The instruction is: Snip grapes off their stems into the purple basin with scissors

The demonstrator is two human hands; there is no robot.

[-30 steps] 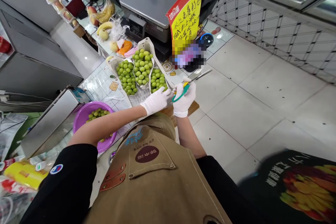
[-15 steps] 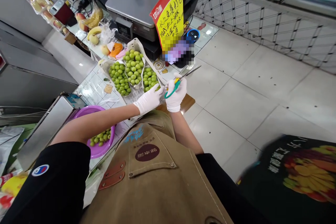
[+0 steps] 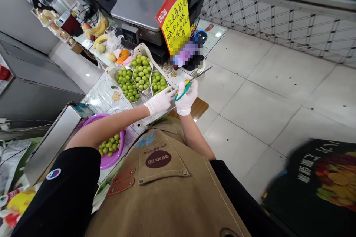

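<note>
My right hand (image 3: 188, 98), in a white glove, is closed around a pair of scissors (image 3: 182, 92) with green and yellow handles. The metal blades point up and to the right, away from my body. My left hand (image 3: 159, 102), gloved too, has its fingers drawn together close by the scissor handles. What lies between those fingertips, if anything, is too small to make out. Just beyond my left hand, green grapes (image 3: 141, 72) fill several bunches in a pale tray (image 3: 160, 69) on the counter. Part of the nearest bunch is hidden by my left hand.
Left of me, a purple basin (image 3: 116, 162) with loose green grapes sits partly behind my left forearm. A weighing scale (image 3: 144, 2) and a yellow sign (image 3: 178, 22) stand past the tray. Bananas (image 3: 100, 26) lie farther back. Tiled floor (image 3: 250, 92) extends right beyond the counter edge.
The whole view has shifted slightly. Both hands keep nearly the same place beside the tray, and the scissors stay in my right hand.
</note>
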